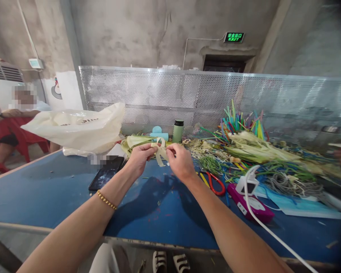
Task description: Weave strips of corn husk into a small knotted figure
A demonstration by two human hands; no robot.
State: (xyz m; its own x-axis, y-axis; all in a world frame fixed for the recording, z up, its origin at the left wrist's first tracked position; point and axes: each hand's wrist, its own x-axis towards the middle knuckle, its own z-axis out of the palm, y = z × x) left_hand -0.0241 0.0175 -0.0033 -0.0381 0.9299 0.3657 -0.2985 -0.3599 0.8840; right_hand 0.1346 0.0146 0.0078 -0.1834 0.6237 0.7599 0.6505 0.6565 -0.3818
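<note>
Between my two hands, above the blue table, is a pale strip of corn husk (160, 156), looped with its ends hanging down. My left hand (141, 157) pinches its left side between thumb and fingers. On the right side, my right hand (179, 159) is closed with thumb and forefinger on the husk. Fingertips partly hide how the loop is tied or folded. Just behind my hands lie more green-white husks (129, 143). Below my right hand are red-handled scissors (216, 184).
A white plastic bag (79, 125) and a dark tablet (106, 174) are at left. A green bottle (178, 131) stands behind. At right lie a husk pile (261, 146), a purple power strip (251, 204) with a white cable, and blue masks (298, 204). A person sits far left.
</note>
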